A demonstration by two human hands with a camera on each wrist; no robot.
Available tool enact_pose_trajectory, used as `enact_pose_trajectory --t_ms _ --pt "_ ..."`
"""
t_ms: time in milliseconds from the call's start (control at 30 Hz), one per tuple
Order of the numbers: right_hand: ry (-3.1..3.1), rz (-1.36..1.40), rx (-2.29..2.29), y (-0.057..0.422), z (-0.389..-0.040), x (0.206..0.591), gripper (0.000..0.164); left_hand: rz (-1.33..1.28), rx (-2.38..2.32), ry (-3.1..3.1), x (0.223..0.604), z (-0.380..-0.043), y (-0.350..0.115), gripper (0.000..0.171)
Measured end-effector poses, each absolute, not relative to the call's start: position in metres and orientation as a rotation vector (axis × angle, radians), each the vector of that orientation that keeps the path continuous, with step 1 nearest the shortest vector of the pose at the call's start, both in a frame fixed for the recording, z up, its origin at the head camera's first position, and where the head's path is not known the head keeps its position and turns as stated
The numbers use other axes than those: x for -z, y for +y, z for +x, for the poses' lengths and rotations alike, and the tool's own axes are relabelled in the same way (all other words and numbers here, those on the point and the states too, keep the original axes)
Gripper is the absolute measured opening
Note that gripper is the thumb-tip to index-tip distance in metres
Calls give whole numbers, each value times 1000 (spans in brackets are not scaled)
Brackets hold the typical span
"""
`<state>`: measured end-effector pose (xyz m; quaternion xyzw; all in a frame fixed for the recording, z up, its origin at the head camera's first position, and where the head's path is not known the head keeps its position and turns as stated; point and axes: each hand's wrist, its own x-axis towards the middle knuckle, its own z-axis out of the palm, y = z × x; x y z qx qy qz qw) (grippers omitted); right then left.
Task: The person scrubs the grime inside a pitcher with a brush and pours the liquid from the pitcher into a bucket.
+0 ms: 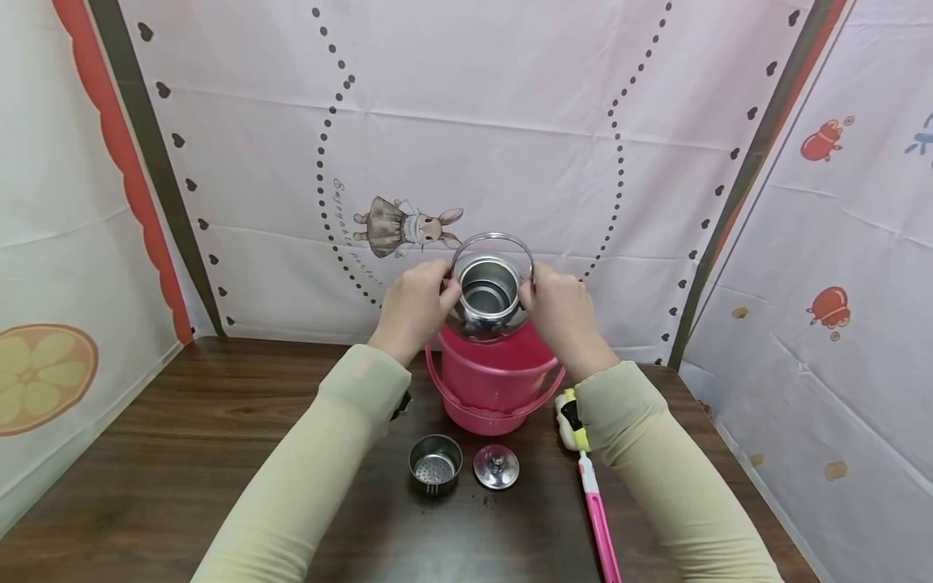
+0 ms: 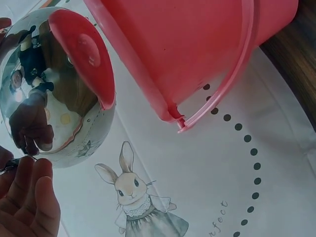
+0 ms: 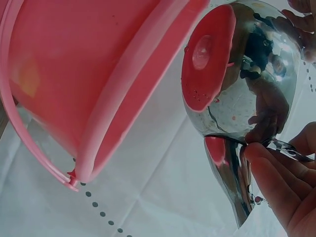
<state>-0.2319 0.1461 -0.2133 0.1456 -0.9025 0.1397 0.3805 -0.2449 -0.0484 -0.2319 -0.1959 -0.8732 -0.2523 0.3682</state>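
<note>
Above a pink bucket, my two hands hold up a shiny metal teapot, its lidless mouth facing the head camera. My left hand grips the left base of its hoop handle. My right hand pinches the opposite handle base; in the right wrist view the spout points down beside those fingers. Drops cling to the polished body. The bucket's red is mirrored in the teapot. What lies inside the bucket is hidden.
A metal strainer basket and the teapot's lid lie on the dark wooden table before the bucket, with dark specks nearby. A pink-handled brush lies to the right, partly under my right sleeve. Printed cloth hangs behind.
</note>
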Motion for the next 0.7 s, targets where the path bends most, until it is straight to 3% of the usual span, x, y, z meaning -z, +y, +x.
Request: enact_pose_trajectory --t_ms 700 --pt "-2275 456 -387 125 -232 209 15 -477 616 -2117 230 -240 -71 10"
